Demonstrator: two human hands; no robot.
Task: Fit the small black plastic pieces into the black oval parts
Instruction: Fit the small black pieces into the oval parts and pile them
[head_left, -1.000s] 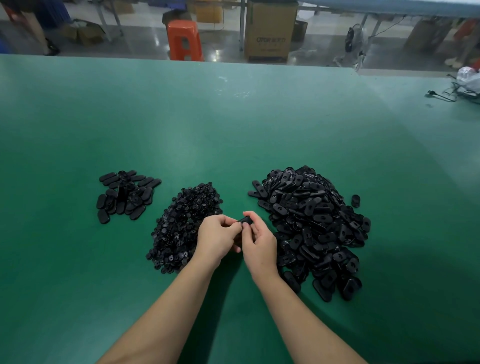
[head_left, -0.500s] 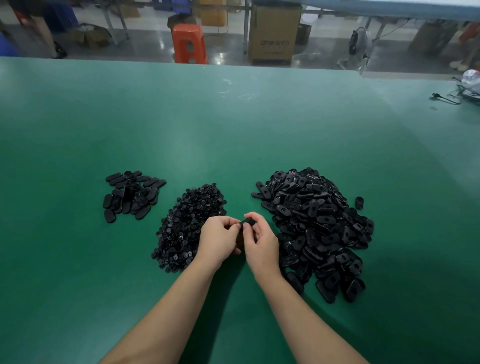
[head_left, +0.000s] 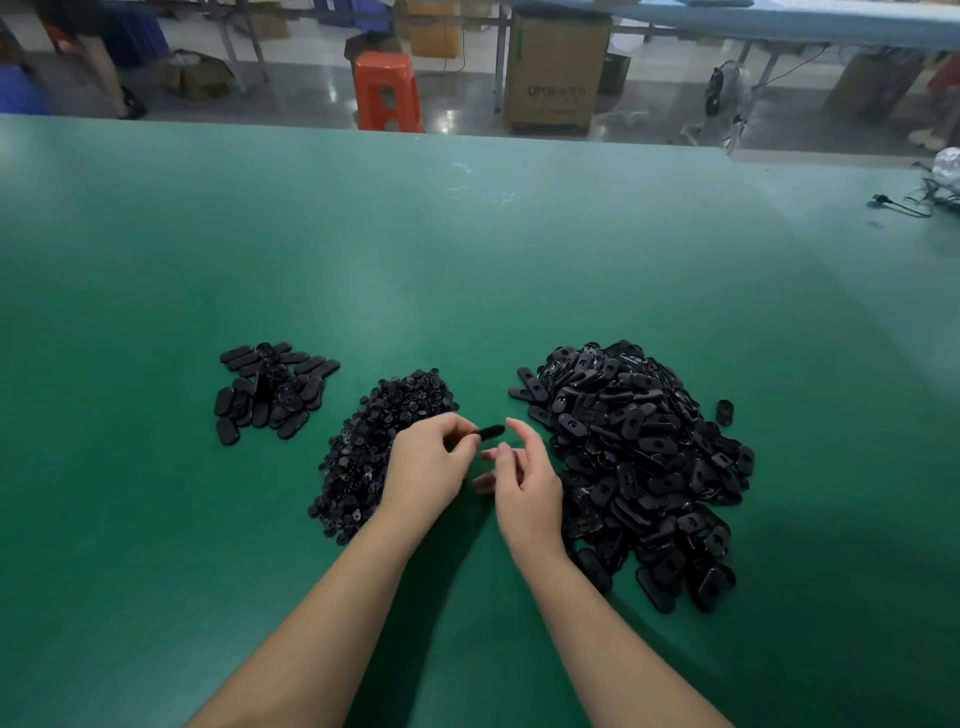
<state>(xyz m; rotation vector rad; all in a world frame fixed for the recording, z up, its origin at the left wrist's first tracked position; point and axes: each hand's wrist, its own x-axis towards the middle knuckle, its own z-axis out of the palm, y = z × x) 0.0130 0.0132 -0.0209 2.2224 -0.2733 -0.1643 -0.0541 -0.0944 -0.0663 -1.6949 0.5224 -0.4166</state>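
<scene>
On the green table (head_left: 467, 260), far left, lies a small heap of oval parts (head_left: 272, 389), most likely the finished ones; a just-fitted piece should go there, set down rather than tossed so the insert is not jarred loose. Next to the right is the pile of small black plastic pieces (head_left: 384, 441), round and button-like, glossy, tangled thickly together. Above its near edge the left hand (head_left: 426, 467) keeps a narrow grip, fingertips pinching one end of a black oval part (head_left: 491, 431), which juts out level toward the right, clear of the table. Whether an insert already sits in it cannot be told. Before letting go, a thumb press on the centre would confirm it is seated flush. The right hand (head_left: 524, 478) hangs just beside that part, fingers loosely spread, holding nothing. Furthest right is the large mound of unfilled ovals (head_left: 639, 457), flat, matte, each with a slot-like hole.
</scene>
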